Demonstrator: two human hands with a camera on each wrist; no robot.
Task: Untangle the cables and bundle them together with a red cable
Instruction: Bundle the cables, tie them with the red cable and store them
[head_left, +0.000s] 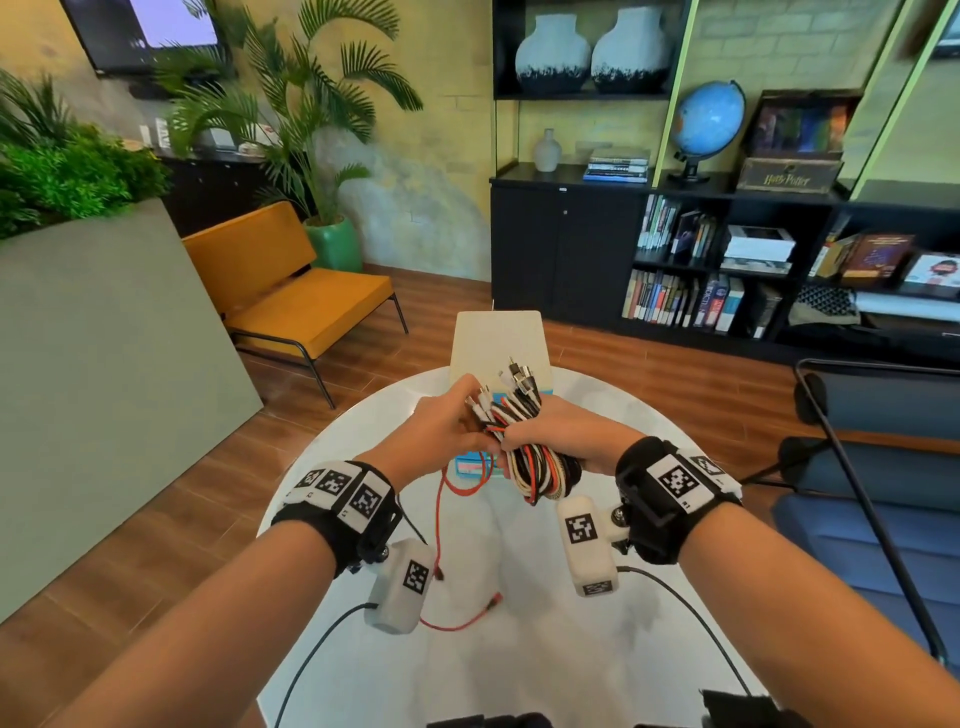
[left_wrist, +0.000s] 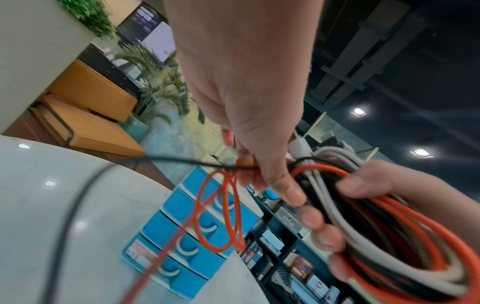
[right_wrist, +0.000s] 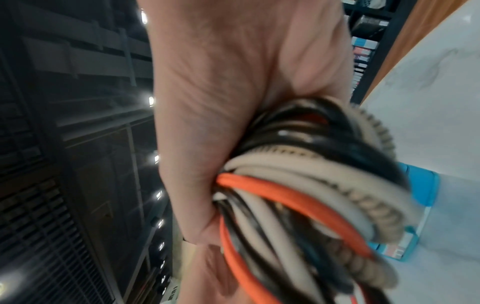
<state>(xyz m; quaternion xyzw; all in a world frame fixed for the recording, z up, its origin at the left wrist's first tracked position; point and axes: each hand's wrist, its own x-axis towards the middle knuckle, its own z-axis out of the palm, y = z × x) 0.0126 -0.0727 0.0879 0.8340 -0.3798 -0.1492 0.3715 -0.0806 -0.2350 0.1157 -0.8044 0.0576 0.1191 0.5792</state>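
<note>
- While the right hand (head_left: 566, 441) clenches the coil of cables (head_left: 537, 460) above the round table (head_left: 597, 649), plugs (head_left: 511, 382) fan loose at its top and could slide out if the fist eases.
- Pinched by the left hand (head_left: 441, 426) at the coil's waist, the red cable (head_left: 441, 519) trails slack to the table; a lost pinch would likely undo the wrap.
- Behind them, the blue drawer box (left_wrist: 197, 242) could snag a dangling red loop.
</note>
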